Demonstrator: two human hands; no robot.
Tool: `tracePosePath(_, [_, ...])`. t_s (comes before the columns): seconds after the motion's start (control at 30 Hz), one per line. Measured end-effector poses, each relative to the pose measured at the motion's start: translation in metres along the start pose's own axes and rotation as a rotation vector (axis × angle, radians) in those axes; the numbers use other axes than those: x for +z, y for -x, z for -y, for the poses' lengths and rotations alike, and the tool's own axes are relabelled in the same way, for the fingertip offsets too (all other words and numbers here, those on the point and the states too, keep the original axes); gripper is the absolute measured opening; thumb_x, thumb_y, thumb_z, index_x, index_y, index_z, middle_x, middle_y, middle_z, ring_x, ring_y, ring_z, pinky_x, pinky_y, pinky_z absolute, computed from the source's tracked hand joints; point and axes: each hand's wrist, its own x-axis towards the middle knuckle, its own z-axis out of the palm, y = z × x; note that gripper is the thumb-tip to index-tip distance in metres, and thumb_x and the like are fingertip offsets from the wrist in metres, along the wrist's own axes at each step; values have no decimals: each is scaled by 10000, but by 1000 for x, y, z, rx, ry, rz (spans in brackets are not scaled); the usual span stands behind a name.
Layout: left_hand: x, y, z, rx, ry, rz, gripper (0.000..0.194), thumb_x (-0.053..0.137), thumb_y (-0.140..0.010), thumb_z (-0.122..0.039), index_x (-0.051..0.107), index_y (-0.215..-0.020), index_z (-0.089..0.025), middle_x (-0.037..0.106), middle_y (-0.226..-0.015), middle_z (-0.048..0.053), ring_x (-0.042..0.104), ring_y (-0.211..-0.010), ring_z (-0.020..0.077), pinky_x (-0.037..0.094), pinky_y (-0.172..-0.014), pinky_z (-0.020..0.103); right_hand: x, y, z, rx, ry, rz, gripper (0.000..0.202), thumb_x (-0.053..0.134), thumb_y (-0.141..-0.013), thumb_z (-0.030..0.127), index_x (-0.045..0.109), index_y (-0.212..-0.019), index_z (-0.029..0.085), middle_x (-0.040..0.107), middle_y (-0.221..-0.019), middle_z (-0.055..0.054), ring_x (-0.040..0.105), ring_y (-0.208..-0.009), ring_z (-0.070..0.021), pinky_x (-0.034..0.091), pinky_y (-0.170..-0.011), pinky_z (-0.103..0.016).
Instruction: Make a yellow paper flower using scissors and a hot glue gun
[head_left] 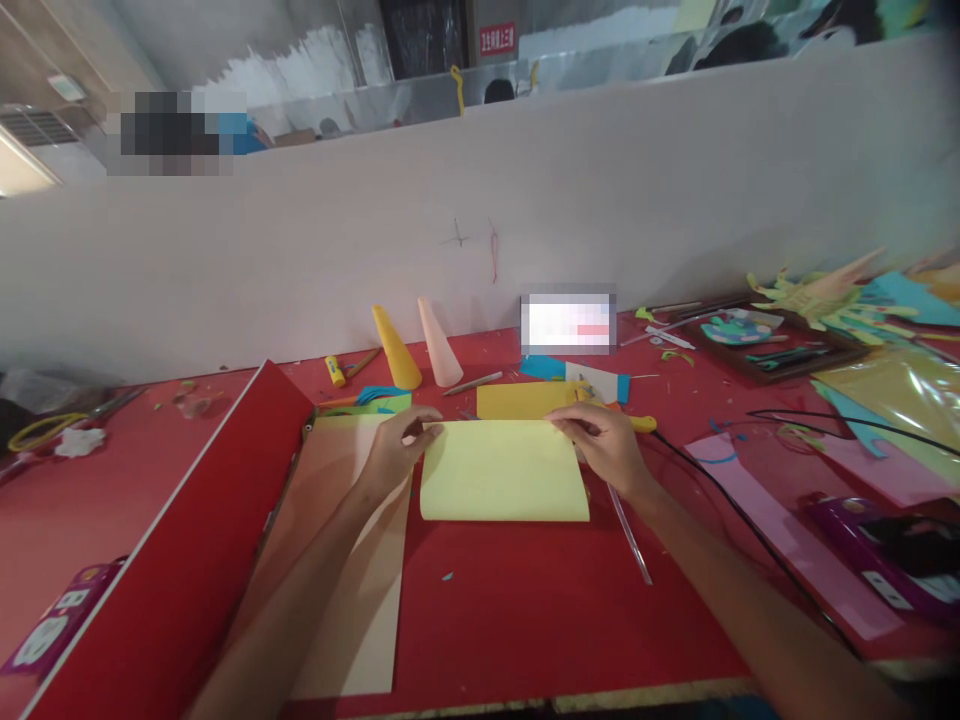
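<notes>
A pale yellow sheet of paper (504,475) spans the space between my two hands over the red table, its lower edge looking curved or folded. My left hand (397,448) pinches the upper left corner between thumb and fingers. At the upper right corner, my right hand (604,440) has a similar pinch grip. Behind the sheet lies a deeper yellow piece of paper (517,400). Under my left forearm rests a large peach-coloured sheet (360,610). Close to my right hand are a clear glue stick (630,540) and a yellow-handled tool (643,425) with a black cord.
A yellow cone (397,350) and a pale pink cone (440,345) stand near the white partition (337,240). A red board (172,540) rises at left. Rightward lie a brown tray (780,365), pink paper strip (795,545) and purple box (885,550).
</notes>
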Motion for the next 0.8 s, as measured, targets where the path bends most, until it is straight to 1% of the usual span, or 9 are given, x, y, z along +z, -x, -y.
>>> tracePosePath(0.13, [-1,-5,-9,121,-173,144,170,657,-949,-354,759,-936,-219,782,-938,68,697,-833,202,528,-779,301,2,1,0,-27,-2,22,220,655,-995,383,819,-904,268,825,-897,-53,766,-816,-228,579,-696,-319])
tracePosePath(0.3, [10,-8,-26,264,-314,279,177,608,-993,-275,756,-918,-215,775,-883,55,688,-813,203,488,-773,310,6,2,0,-53,5,38,227,646,-1006,372,813,-902,259,822,-885,-49,763,-805,-218,567,-710,-307])
tracePosePath(0.4, [15,-11,-33,272,-339,331,203,570,-1005,-208,740,-895,-203,773,-878,41,682,-797,183,462,-747,286,5,1,-2,-46,15,51,236,634,-1010,372,803,-903,247,819,-884,-54,759,-805,-221,564,-713,-309])
tracePosePath(0.47, [15,-12,-36,260,-372,362,221,562,-1012,-200,734,-873,-199,759,-833,27,664,-753,170,432,-709,274,4,0,-4,-31,64,105,241,613,-1018,363,795,-919,240,816,-900,-60,755,-819,-226,562,-722,-318])
tracePosePath(0.53, [14,-14,-38,272,-423,381,222,581,-1012,-210,739,-857,-200,752,-798,21,653,-721,167,408,-695,278,2,-1,-5,-25,187,180,221,602,-1019,337,791,-965,236,809,-930,-71,744,-867,-244,556,-749,-341])
tracePosePath(0.63, [14,-15,-47,323,-469,415,239,591,-1009,-197,751,-832,-202,769,-800,25,661,-706,170,401,-721,296,3,-3,2,-62,389,306,202,633,-998,272,774,-1139,242,802,-1057,-87,701,-1040,-287,539,-845,-392])
tracePosePath(0.7, [15,-18,-57,359,-468,452,263,575,-1011,-172,760,-826,-203,776,-804,28,666,-705,173,403,-735,306,6,-3,12,-101,437,395,247,662,-989,245,751,-1219,244,793,-1134,-87,665,-1125,-294,516,-918,-409])
tracePosePath(0.73, [17,-19,-62,375,-463,475,269,569,-1011,-164,767,-833,-202,778,-809,31,669,-710,177,402,-728,309,9,-3,18,-106,440,424,236,662,-993,243,752,-1211,240,791,-1133,-88,661,-1128,-289,506,-930,-405])
tracePosePath(0.8, [21,-24,-72,406,-454,534,250,570,-1010,-159,789,-896,-202,791,-854,43,690,-755,192,407,-719,315,13,-4,31,-54,465,468,170,654,-1008,281,774,-1122,244,786,-1030,-86,677,-1051,-281,492,-837,-367])
